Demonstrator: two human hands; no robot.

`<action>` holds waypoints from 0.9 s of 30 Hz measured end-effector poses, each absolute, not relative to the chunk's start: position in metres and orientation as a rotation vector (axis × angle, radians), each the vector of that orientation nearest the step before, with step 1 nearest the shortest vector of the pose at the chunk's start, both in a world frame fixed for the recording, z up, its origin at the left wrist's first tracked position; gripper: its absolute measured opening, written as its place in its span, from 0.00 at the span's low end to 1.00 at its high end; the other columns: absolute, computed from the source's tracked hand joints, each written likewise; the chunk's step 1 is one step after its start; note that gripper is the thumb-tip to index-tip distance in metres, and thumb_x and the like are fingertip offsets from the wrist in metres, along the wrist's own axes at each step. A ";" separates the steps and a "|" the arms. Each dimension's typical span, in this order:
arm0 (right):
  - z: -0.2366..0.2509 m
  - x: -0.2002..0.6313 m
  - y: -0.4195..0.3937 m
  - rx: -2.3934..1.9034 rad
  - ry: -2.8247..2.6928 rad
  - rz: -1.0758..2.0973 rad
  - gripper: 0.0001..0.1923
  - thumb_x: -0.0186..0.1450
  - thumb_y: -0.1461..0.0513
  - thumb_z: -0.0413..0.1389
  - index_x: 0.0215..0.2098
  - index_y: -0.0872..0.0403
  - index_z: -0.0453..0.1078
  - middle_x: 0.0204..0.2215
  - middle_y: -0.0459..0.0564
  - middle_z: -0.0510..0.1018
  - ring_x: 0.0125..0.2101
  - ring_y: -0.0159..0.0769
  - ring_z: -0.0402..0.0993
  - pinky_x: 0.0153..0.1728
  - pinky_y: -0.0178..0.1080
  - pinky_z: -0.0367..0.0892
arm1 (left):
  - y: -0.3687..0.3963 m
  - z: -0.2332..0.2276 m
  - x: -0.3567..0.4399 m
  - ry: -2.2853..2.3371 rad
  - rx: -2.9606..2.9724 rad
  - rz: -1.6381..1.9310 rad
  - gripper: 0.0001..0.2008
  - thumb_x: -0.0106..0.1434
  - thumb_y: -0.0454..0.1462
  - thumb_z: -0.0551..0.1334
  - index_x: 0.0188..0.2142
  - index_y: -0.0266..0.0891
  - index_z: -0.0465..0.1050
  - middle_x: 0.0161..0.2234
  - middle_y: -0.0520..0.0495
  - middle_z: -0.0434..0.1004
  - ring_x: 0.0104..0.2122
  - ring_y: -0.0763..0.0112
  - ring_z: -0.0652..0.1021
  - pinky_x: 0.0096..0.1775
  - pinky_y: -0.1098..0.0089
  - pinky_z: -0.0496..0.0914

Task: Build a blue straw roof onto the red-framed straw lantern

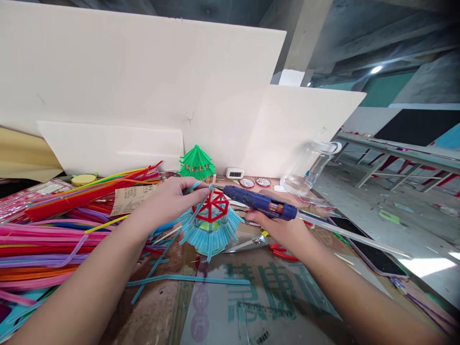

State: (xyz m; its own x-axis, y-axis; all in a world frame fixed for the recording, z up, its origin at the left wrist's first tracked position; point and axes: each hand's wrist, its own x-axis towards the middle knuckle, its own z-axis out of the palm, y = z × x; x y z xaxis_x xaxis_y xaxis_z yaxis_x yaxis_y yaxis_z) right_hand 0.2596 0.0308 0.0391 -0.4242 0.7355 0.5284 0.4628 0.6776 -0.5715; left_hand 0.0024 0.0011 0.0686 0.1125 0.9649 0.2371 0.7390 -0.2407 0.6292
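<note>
Bright daylight; warped, softened edges

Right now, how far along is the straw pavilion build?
Done: the flared skirt of light-blue straws is laid out, and a red straw frame stands on it. A finished green straw pavilion sits behind.

In hand: the left hand holds a light-blue straw piece at the frame's top; the right hand aims the blue glue gun there.

Left: the red frame looks mostly uncovered, probably more straws to glue.

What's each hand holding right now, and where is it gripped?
The right hand holds the blue hot glue gun by its handle. The left hand pinches a light blue plastic straw near its end.
</note>
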 end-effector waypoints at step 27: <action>0.036 0.258 0.033 -0.920 -2.086 0.452 0.14 0.59 0.51 0.61 0.27 0.53 0.68 0.24 0.45 0.76 0.27 0.35 0.72 0.30 0.37 0.67 | -0.001 0.071 0.004 1.677 2.041 0.879 0.22 0.61 0.55 0.55 0.39 0.42 0.78 0.25 0.54 0.74 0.25 0.69 0.70 0.26 0.73 0.58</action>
State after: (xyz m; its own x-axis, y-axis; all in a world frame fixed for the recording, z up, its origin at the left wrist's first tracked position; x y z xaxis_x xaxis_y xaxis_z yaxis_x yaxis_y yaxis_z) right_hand 0.2585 0.0327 0.0364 -0.4205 0.7403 0.5245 0.4567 0.6722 -0.5826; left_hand 0.0038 -0.0011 0.0712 0.1040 0.9658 0.2374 0.7445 -0.2339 0.6253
